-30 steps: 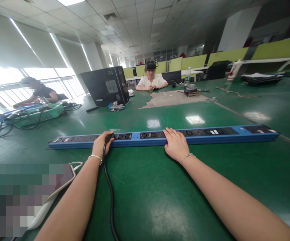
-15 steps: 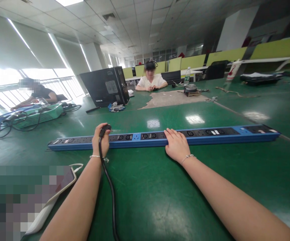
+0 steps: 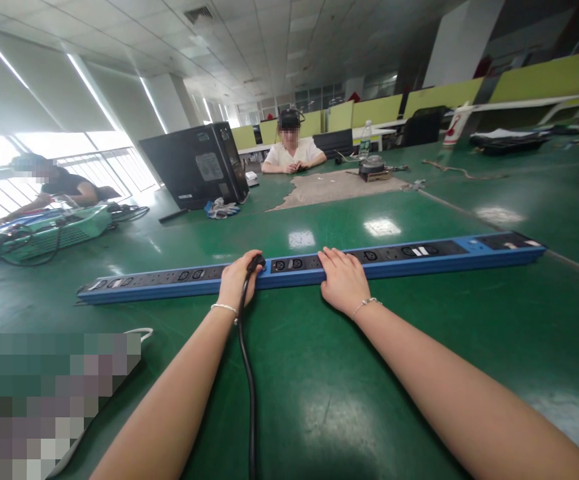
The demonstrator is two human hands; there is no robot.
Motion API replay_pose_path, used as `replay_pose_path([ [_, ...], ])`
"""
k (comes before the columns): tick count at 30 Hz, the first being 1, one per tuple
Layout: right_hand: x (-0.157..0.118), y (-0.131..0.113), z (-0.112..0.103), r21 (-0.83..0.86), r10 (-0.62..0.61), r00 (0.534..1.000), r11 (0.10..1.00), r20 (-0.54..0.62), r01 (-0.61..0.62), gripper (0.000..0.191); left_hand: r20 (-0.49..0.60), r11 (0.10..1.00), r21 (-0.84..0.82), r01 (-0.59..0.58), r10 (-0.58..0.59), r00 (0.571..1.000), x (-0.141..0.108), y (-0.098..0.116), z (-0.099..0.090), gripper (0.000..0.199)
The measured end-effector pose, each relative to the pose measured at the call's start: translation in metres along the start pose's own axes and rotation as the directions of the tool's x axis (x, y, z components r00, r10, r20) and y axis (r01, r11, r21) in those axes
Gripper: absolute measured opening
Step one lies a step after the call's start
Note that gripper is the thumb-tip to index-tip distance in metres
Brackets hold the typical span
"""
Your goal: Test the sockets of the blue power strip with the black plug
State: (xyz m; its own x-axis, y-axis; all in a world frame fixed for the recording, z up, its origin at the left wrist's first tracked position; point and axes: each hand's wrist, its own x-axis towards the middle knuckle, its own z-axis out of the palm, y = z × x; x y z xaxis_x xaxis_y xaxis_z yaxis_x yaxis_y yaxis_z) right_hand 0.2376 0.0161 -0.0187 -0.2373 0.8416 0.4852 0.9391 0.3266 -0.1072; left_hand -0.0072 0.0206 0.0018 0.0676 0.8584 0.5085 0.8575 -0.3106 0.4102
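From the power strip's point(image 3: 414, 267) middle, a hand could cross the green tabletop point(image 3: 329, 230) at 12 o'clock. The strip bars 9 to 3, hands point(image 3: 344, 280) over it. At 6, room opens beside the black cord point(image 3: 252, 393); gloves point(image 3: 222, 209) obstruct 10.

Left hand point(image 3: 237, 280) — curled; right hand point(image 3: 343, 280) (flattish).

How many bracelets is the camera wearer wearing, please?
2: a pale bracelet around the wrist of the left hand, and a silver bracelet around the wrist of the right hand.
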Motion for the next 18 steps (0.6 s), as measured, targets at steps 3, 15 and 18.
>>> replay_pose_path([
  [3,0.0,0.0,0.0,0.001,0.001,1.0,1.0,0.004,-0.001,0.057,0.007,0.994,0.099,-0.048,0.047,0.999,-0.002,0.003,0.001,0.031],
  [15,0.0,0.006,-0.003,-0.011,0.007,1.0,1.0,0.026,-0.007,0.058,0.01,0.962,0.25,-0.111,0.112,0.994,-0.008,0.004,0.005,0.031],
  [18,-0.001,0.01,-0.004,-0.058,0.045,0.999,0.997,0.018,-0.044,0.054,0.041,0.968,0.231,-0.097,0.09,0.995,-0.008,0.006,0.004,0.031],
])
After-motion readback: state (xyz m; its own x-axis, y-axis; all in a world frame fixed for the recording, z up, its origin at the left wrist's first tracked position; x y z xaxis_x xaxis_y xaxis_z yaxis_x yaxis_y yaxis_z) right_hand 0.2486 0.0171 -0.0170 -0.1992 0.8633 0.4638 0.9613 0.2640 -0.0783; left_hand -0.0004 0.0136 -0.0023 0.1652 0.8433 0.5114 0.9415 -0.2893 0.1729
